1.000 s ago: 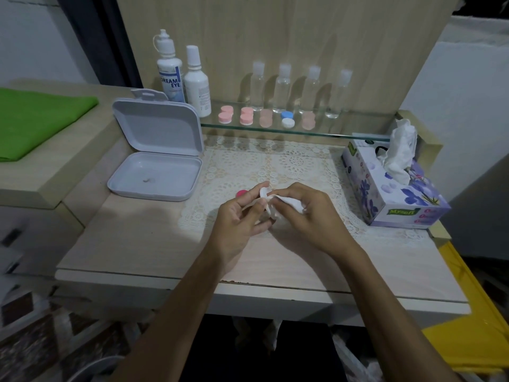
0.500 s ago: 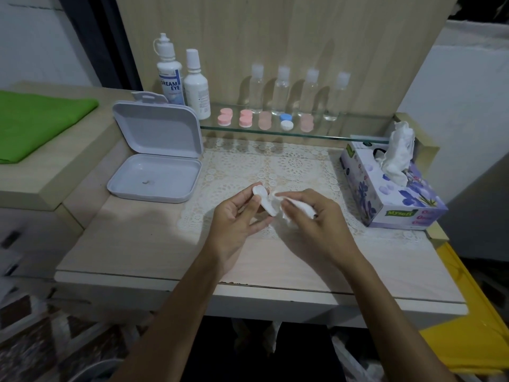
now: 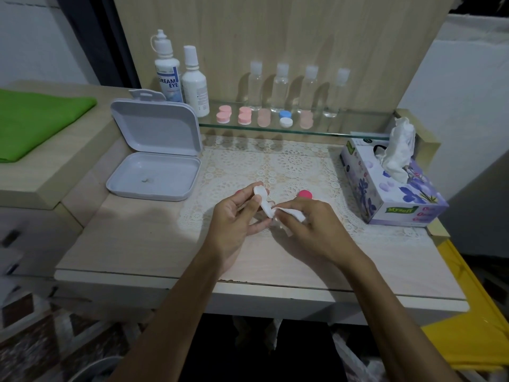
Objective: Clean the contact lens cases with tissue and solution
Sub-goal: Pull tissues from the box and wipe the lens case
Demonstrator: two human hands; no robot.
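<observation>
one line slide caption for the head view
Left hand holds a white lens case while right hand wipes it with tissue.

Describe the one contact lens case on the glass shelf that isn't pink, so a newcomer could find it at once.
Start at the glass shelf against the wooden back panel, where a row of lens cases lies in front of four clear bottles. The blue-and-white lens case is fourth from the left. Its caps are blue and white; all its neighbours are pink.

four clear bottles (image 3: 281,89), perhaps five cases (image 3: 285,118).

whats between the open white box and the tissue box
In the head view: the lace mat, bare there, between the white box and the tissue box.
</observation>
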